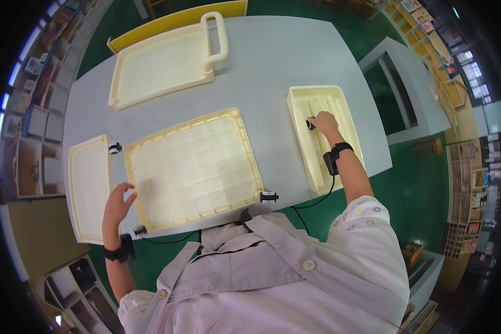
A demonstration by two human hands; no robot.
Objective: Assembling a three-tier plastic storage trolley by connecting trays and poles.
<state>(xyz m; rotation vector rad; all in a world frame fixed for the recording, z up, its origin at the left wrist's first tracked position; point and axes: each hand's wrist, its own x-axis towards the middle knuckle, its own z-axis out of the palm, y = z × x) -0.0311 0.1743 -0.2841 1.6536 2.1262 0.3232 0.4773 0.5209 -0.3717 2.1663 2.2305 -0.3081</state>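
While right fingers [320, 118] grip a caster [310, 124]: left fingers [126, 186] stand apart
Around: gridded tray [195, 167], handled tray [161, 67]
Desk [278, 55]: grey
Floor [401, 200]: green

The person wears a pale, off-white top with short, loose sleeves; the right sleeve [367, 239] carries small flower motifs [377, 209] in grey and yellowish tones near its hem. Over it goes a beige-grey bib garment [228, 264] with broad shoulder straps. A large, round, cream button [309, 265] sits on the right strap, and a smaller, browner button [162, 294] on the left one. The left hand [117, 202] and right hand [324, 121] are ungloved. Each wrist has a black band, the left band [116, 254] and right band [341, 148] both bearing a small black box. A thin black cable [333, 185] hangs from the right box.
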